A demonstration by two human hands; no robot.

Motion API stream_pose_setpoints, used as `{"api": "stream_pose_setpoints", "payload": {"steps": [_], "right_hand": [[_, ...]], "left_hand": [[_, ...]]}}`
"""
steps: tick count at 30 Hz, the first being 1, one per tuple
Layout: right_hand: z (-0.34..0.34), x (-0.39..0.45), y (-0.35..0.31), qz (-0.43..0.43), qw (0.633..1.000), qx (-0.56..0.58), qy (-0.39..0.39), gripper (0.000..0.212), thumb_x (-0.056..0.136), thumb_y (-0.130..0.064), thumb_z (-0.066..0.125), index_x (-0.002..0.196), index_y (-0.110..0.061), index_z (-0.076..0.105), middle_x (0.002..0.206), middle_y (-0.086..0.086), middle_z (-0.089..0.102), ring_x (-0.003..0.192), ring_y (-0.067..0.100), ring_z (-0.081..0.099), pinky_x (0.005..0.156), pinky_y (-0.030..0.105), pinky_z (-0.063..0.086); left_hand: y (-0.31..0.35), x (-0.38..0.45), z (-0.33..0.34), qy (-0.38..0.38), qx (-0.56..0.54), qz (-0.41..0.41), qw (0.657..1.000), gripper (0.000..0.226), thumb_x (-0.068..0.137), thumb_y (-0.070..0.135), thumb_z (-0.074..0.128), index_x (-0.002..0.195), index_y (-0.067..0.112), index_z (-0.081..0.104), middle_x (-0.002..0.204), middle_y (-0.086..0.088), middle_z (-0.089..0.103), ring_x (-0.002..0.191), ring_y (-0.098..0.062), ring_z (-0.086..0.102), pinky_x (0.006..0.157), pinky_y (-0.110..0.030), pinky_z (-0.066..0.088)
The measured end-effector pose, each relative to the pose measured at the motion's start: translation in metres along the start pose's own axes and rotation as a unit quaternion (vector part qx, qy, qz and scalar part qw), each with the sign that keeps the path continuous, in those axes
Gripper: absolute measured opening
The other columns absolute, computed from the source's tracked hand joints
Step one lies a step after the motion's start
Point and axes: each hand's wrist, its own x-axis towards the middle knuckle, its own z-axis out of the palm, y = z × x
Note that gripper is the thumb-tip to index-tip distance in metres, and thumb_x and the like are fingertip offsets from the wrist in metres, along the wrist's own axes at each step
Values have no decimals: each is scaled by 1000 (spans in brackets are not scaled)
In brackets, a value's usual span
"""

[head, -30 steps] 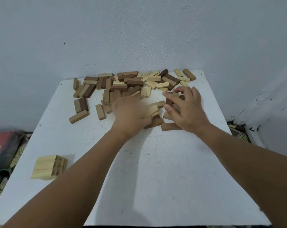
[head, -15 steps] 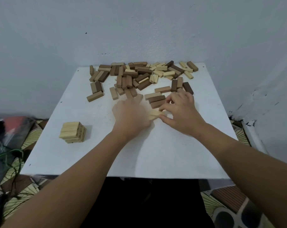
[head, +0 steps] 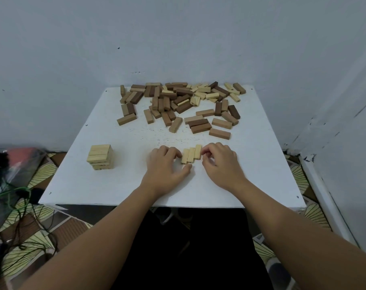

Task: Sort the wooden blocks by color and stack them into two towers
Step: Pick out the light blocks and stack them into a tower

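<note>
Three light wooden blocks (head: 190, 155) lie side by side near the middle of the white table (head: 106, 185). My left hand (head: 166, 164) grips them from the left, fingers curled at their edge and thumb under their near ends. My right hand (head: 219, 162) touches the rightmost block with curled fingertips. A short tower of light blocks (head: 100, 156) stands at the left. A loose pile of mixed light and dark blocks (head: 177, 101) is spread across the far part of the table.
The table sits in a corner of bluish walls. Its near edge (head: 169, 206) runs just under my wrists. Cables and a dark bag (head: 8, 181) lie on the patterned floor to the left. A white skirting strip (head: 324, 201) runs along the right.
Both hands have drawn back from the pile toward the near side, bringing three light blocks with them. The blocks now lie lined up between the hands.
</note>
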Motion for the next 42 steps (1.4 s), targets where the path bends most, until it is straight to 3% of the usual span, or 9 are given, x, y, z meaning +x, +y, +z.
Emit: {"api": "stream_pose_setpoints", "payload": {"steps": [5, 13, 20, 27, 36, 42], "right_hand": [[0, 3, -2, -6, 998, -50, -47, 47, 96, -35, 57, 143, -36, 52, 113, -12, 51, 111, 14, 46, 104, 37, 34], [1, 4, 2, -9, 1000, -2, -27, 36, 94, -42, 65, 129, -43, 65, 111, -15, 49, 110, 8, 45, 100, 30, 32], [0, 7, 2, 49, 998, -21, -30, 44, 104, -33, 49, 148, -37, 53, 127, -7, 46, 122, 17, 39, 111, 36, 33], [2, 8, 4, 37, 997, -54, -31, 36, 100, -42, 59, 135, -41, 63, 128, -7, 47, 121, 16, 39, 107, 34, 39], [2, 9, 4, 43, 998, -46, -29, 38, 100, -44, 60, 138, -42, 62, 129, -7, 48, 122, 15, 40, 107, 33, 40], [-1, 10, 4, 47, 998, -16, -38, 40, 98, -42, 60, 137, -44, 62, 120, -15, 40, 121, 13, 37, 110, 33, 36]], "left_hand": [[-1, -1, 2, 17, -15, 15, 1000, 40, 89, 50, 61, 124, 31, 61, 100, 13, 50, 102, -13, 45, 95, -29, 23], [-6, 0, 8, 47, -11, 34, 998, 31, 94, 47, 70, 120, 29, 70, 97, 12, 52, 97, -14, 51, 94, -30, 27], [0, -1, 5, 36, 5, 16, 999, 53, 87, 62, 65, 129, 30, 59, 102, 14, 51, 105, -14, 46, 97, -30, 25], [-5, 1, 8, 32, 11, 24, 999, 56, 88, 67, 67, 128, 28, 66, 104, 12, 51, 107, -16, 46, 94, -26, 20], [-5, 0, 4, 35, -74, -1, 997, 48, 84, 57, 78, 123, 30, 69, 99, 13, 58, 101, -12, 49, 95, -33, 38], [-3, -1, 1, 43, -104, -10, 994, 42, 85, 52, 76, 121, 30, 75, 93, 13, 58, 98, -13, 52, 91, -36, 45]]}}
